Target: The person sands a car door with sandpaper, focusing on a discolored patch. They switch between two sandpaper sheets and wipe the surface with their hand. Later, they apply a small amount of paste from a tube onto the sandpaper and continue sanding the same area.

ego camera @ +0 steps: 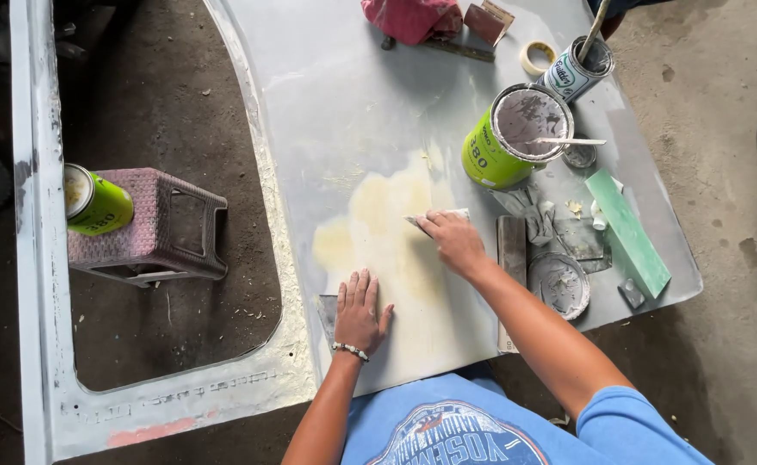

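Right hand (454, 244) pinches the spreader (434, 217), blade crosswise on the filler patch (387, 224) just ahead of the left hand (359, 310), flat, fingers open, holding nothing.

A thin grey spreader (434, 217) lies edge-down on the pale yellow filler patch (387, 232); the patch looks smooth, matte.

I saw a pale grey car door panel (335, 95) with a cream-yellow filler patch (387, 224) at mid-frame. The open filler can (508, 138) at upper right was lime green, grey inside; a second lime-green can (94, 202) sat on a dusty pink woven-pattern stool (150, 224) at left. A mint-green sanding block (628, 232) lay at right, a pink rag (409, 17) at top. My sleeve (632, 426) was blue.
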